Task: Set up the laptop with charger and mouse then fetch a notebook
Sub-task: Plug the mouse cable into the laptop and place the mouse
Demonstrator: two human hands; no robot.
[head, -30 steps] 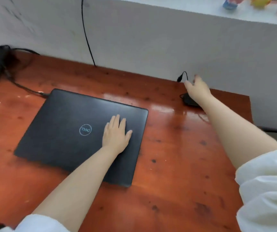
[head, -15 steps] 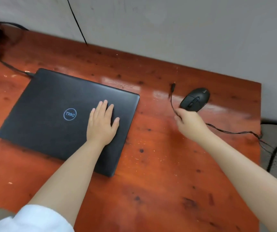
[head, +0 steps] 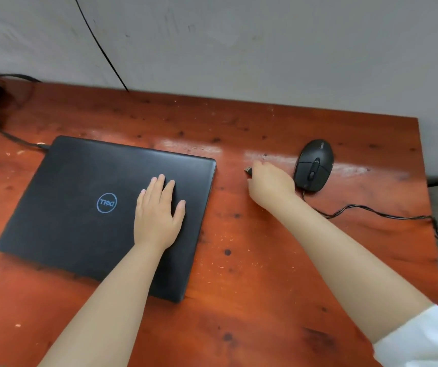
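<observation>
— On the red-brown wooden bench (head: 239,300)? 
— Closed black rectangular laptop (head: 80,207), pinned under left hand (head: 157,215), fingers (head: 159,184) flat and slightly spread. 
— And rightward? 
— Right hand (head: 270,185) pinching silver USB plug (head: 249,170) between laptop and glossy black corded mouse (head: 314,165).

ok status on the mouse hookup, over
Left hand flat on closed laptop. Right hand pinching USB plug, aimed at laptop's right edge, not inserted. Mouse on desk. Path clear.
</observation>
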